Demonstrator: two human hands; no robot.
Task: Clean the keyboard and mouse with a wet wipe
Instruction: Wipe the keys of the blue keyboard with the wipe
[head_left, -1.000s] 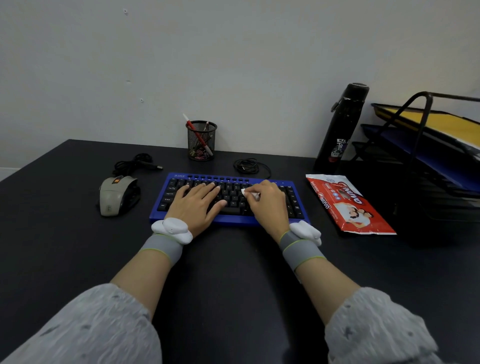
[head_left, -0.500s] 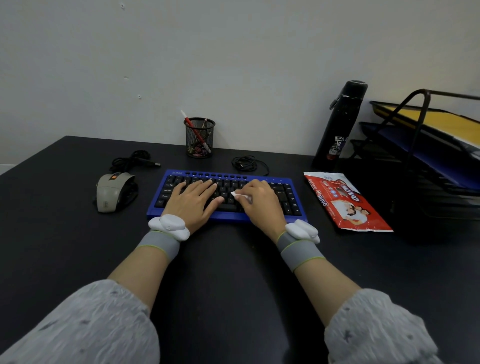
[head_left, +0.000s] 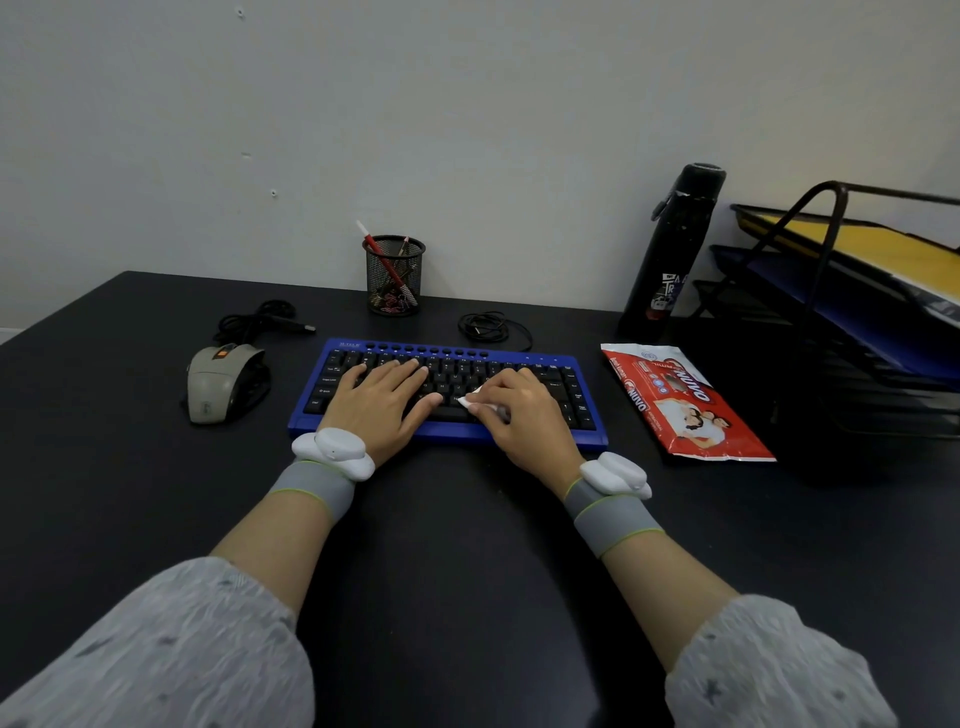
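Pressing a small white wet wipe (head_left: 467, 401) onto the lower rows of keys, the right hand (head_left: 519, 415) works near the middle of a blue-framed keyboard (head_left: 452, 358) on a dark desk (head_left: 467, 545). Its fingers are curled and its thumb is tucked in, pinching the wad so that only one pale corner shows past the fingertips.

The left hand (head_left: 379, 400) lies flat on the left half of the keys, fingers straight and slightly spread, thumb angled toward the wipe. It holds nothing and simply rests on the board. The two hands sit close together but do not touch.

Both wrists carry a grey band topped with a white device (head_left: 332, 452), and speckled grey sleeves (head_left: 171, 654) fill the bottom corners.

The mouse (head_left: 221, 384), grey with an orange mark on top, sits just left of the keyboard, apart from both hands, with its black cable (head_left: 260, 319) bunched behind it. A second cable coil (head_left: 488, 327) lies behind the keyboard.

To the right, a red wipe packet (head_left: 680, 405) lies flat on the desk, near the keyboard's end but not touching it. Behind it a black bottle (head_left: 670, 254) stands upright against the wall, beside a black paper tray (head_left: 831, 270) holding yellow and blue folders. A mesh pen holder (head_left: 394, 275) with a red pen stands at the back edge.
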